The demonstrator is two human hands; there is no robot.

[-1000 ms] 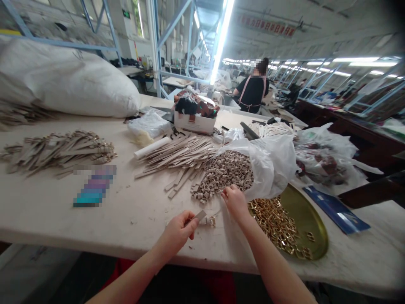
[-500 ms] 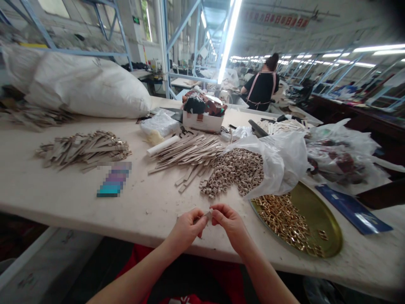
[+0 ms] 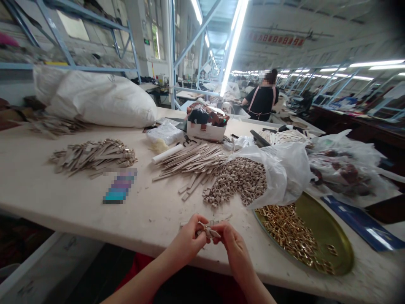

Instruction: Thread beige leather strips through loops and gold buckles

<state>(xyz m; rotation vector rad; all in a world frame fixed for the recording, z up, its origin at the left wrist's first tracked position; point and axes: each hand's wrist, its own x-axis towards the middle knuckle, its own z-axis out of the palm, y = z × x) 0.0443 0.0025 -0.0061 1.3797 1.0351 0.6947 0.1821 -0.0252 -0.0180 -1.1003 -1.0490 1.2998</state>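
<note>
Left hand (image 3: 191,237) and right hand (image 3: 234,244) are close together, both pinching a beige strap (image 3: 211,232) over the surface (image 3: 148,223), near its front edge. Bunch of little loops (image 3: 243,177) farther back, plus a tray (image 3: 337,240) of gold buckles (image 3: 291,234) off right along that same edge.

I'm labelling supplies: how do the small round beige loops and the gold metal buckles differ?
The small round beige loops look matte and rounded; the gold metal buckles look shiny and angular. The loops spill from a translucent plastic bag; the buckles lie in an olive tray. Both are heaped.
</note>
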